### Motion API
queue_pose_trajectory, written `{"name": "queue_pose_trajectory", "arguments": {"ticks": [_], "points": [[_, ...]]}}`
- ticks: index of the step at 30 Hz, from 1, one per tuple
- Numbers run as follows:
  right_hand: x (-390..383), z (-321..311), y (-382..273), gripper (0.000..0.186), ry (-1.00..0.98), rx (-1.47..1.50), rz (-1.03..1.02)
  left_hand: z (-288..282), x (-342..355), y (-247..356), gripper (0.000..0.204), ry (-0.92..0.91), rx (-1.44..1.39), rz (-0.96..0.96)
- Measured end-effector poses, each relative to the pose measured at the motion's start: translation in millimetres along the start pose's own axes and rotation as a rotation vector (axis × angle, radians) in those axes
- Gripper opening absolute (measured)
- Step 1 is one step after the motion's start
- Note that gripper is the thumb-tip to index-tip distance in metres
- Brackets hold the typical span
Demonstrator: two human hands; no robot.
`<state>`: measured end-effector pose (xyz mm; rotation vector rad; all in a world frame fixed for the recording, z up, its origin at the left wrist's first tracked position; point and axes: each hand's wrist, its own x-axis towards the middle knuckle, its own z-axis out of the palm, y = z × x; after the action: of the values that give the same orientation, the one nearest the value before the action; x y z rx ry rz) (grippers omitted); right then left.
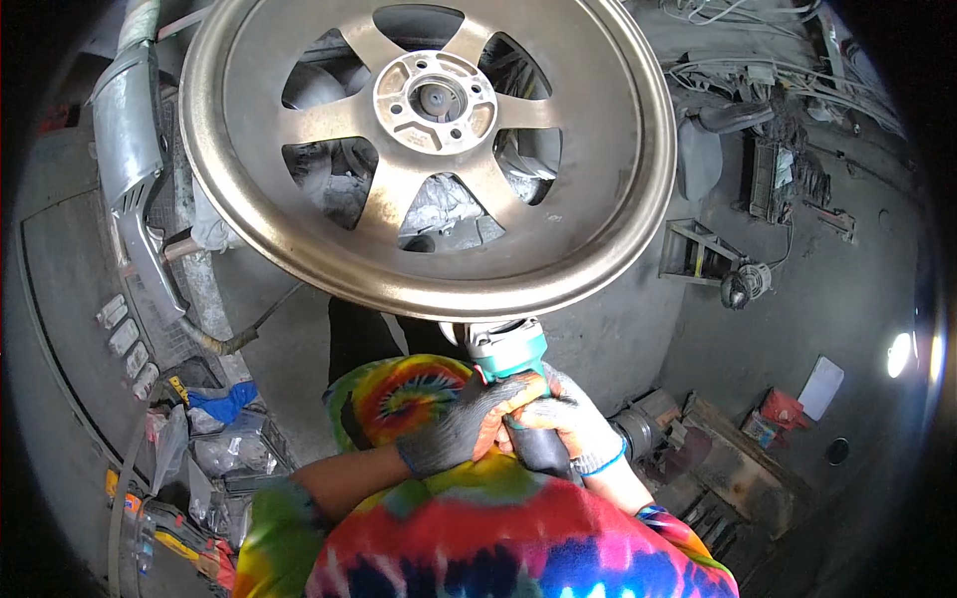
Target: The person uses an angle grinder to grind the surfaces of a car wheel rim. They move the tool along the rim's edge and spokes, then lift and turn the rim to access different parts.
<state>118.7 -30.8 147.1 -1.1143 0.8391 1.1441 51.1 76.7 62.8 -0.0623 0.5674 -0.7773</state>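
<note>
A bronze-coloured wheel rim [394,194] with several spokes and a pale hub face fills the upper middle, its near lip closest to me. Just below that lip is a teal and grey angle grinder [511,349] with a dark rear body. My left hand [454,424], in a dark stained glove, is closed round the grinder from the left. My right hand [570,424], in a grey glove with a blue-edged cuff, wraps it from the right, fingers meeting the left ones. The grinder's front partly disappears behind the rim's lip, so I cannot tell whether its disc touches the wheel.
Left of the rim stands a long silver metal part [130,130]. A clutter of bags and a blue cloth [224,402] lies at lower left. On the right are a small stepped stand [698,249], a dusty motor [746,284], a rusty metal box [748,468] and a red object [783,409].
</note>
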Motion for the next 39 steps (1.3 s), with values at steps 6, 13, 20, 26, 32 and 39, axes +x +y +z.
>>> {"name": "queue_pose_trajectory", "arguments": {"ticks": [6, 13, 20, 26, 32, 39], "points": [[2, -5, -1, 0.045, -0.031, -0.023, -0.038, 12, 1, 13, 0.019, -0.034, -0.018, 0.029], [2, -5, -3, 0.043, -0.025, -0.086, -0.056, 13, 1, 9, 0.018, -0.011, -0.050, -0.002], [3, -3, -1, 0.044, -0.029, -0.098, -0.068, -7, 3, -2, 0.017, -0.037, -0.032, -0.036], [5, -12, 0, 0.047, -0.062, -0.074, -0.088, 0, 9, 1, 0.016, 0.023, 0.083, 0.020], [6, -14, 5, 0.044, -0.015, -0.148, -0.093, 6, 1, 5, 0.016, 0.038, 0.055, 0.036], [8, -6, 5, 0.046, -0.070, -0.119, -0.074, -54, 9, -21, 0.027, -0.251, 0.016, -0.044]]}}
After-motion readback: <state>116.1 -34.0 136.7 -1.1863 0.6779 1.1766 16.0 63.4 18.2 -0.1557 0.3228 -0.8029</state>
